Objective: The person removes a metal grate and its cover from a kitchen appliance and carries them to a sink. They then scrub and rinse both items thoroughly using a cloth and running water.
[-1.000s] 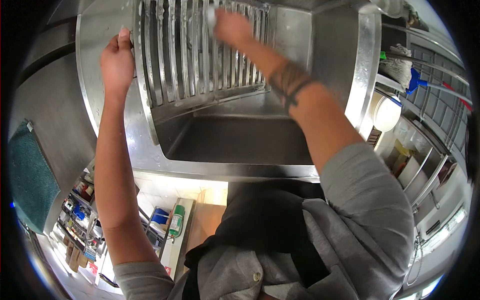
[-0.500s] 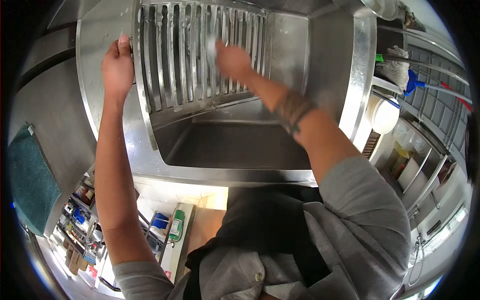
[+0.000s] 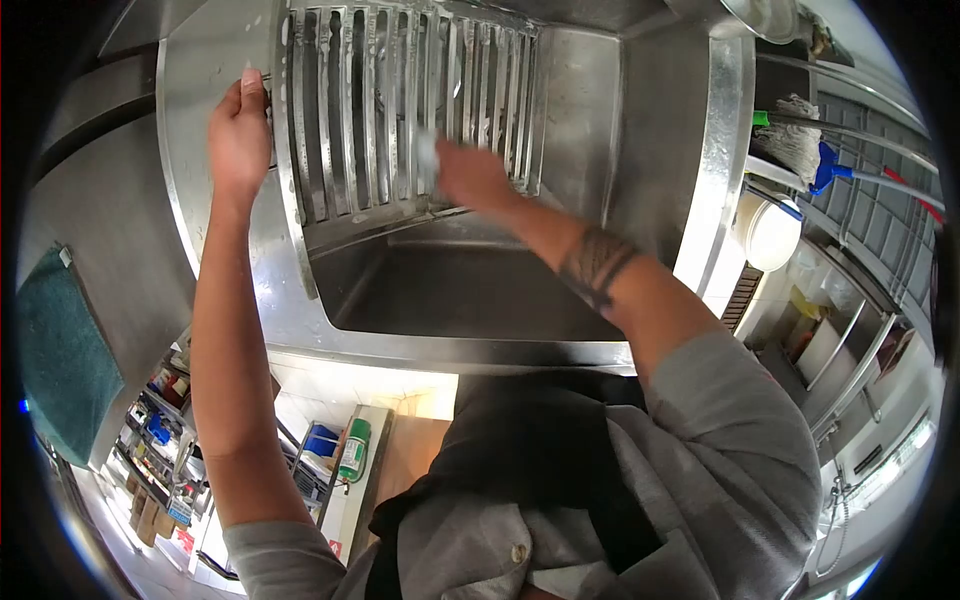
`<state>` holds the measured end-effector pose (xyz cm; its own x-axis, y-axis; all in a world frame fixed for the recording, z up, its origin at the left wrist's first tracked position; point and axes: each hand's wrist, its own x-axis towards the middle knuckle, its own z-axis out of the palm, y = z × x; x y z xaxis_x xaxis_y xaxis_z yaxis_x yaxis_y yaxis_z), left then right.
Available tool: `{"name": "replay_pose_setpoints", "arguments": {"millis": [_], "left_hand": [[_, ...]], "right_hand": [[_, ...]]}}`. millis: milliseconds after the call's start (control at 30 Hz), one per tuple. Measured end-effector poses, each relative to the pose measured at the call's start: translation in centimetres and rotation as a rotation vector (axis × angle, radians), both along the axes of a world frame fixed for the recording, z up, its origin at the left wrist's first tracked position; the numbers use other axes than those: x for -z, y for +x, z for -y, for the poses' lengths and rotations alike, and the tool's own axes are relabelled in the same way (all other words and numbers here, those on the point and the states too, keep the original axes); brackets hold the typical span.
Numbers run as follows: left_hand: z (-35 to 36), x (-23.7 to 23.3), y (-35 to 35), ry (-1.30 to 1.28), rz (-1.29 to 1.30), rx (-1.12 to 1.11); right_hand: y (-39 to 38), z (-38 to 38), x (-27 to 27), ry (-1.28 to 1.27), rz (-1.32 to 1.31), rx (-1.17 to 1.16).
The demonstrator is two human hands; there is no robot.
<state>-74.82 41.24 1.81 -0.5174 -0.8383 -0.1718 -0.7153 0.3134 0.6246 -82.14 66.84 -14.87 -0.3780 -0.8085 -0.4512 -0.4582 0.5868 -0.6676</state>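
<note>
A slatted metal filter panel (image 3: 355,120), wet with foamy streaks, leans over a steel sink (image 3: 470,285). My left hand (image 3: 240,140) is closed around the small handle at the panel's left edge, thumb on top. Over the lower middle of the slats is my right hand (image 3: 475,175), blurred by motion, its fingers closed on a whitish pad (image 3: 428,160). The pad is too smeared to make out clearly and appears to touch the slats.
A teal cloth (image 3: 65,360) hangs at the left. The sink's front rim (image 3: 480,352) runs before my body. On the right are a mop head (image 3: 795,140), a white bucket (image 3: 772,235) and metal racks. A green bottle (image 3: 354,450) stands on a lower shelf.
My right hand has moved down along the slats with the whitish pad, toward the panel's lower edge. My left hand keeps its grip on the handle.
</note>
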Motion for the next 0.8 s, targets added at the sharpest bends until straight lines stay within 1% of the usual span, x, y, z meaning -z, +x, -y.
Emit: {"name": "replay_pose_setpoints", "arguments": {"millis": [100,133,167,200,267,300,367,400,467,500,567,600,667,700,767,800], "left_hand": [[-0.6,-0.8,-0.5,-0.064,0.084,0.007],[-0.2,-0.4,-0.3,-0.08,0.056,0.034],[0.0,0.1,0.1,-0.09,0.032,0.058],[0.1,0.6,0.5,-0.088,0.041,0.054],[0.6,0.6,0.3,-0.08,0.035,0.039],[0.5,0.3,0.3,-0.085,0.038,0.039],[0.0,0.0,0.0,-0.098,0.063,0.022],[0.0,-0.7,-0.2,0.011,0.142,-0.018],[-0.2,-0.6,-0.2,-0.001,0.108,-0.006],[-0.2,-0.5,-0.2,-0.013,0.08,0.004],[0.0,-0.4,-0.1,-0.007,0.083,-0.001],[0.0,-0.3,0.0,0.0,0.088,0.0],[0.0,-0.2,0.1,-0.013,0.071,0.008],[0.0,-0.2,0.1,-0.027,0.05,0.025],[0.6,0.4,0.5,0.0,0.035,0.031],[0.6,0.3,0.1,0.021,0.015,0.037]], "right_hand": [[-0.9,1.0,-0.7,0.036,0.031,0.01],[-3.7,3.1,-0.7,-0.011,0.046,0.101],[-6.1,5.9,1.5,-0.015,-0.128,0.154],[-8.9,8.1,2.3,-0.095,-0.205,0.251],[-12.3,10.5,1.6,-0.108,-0.108,0.374],[-12.0,10.2,1.7,-0.113,-0.103,0.374],[-10.7,9.3,2.5,-0.312,-0.266,0.412],[-8.8,8.3,2.4,-0.398,-0.21,0.397],[-2.5,6.5,3.0,-0.421,-0.144,0.324],[-0.1,4.5,0.5,-0.264,0.015,0.142],[5.2,0.3,-1.3,-0.409,-0.047,-0.082],[5.2,-0.2,-2.4,-0.407,-0.043,-0.086],[4.4,-0.5,-4.1,-0.417,-0.009,0.072],[4.2,0.1,-4.3,-0.417,-0.006,0.071],[3.4,1.9,-4.1,-0.457,-0.091,0.065],[4.2,2.7,-2.6,-0.464,-0.178,0.088]]}}
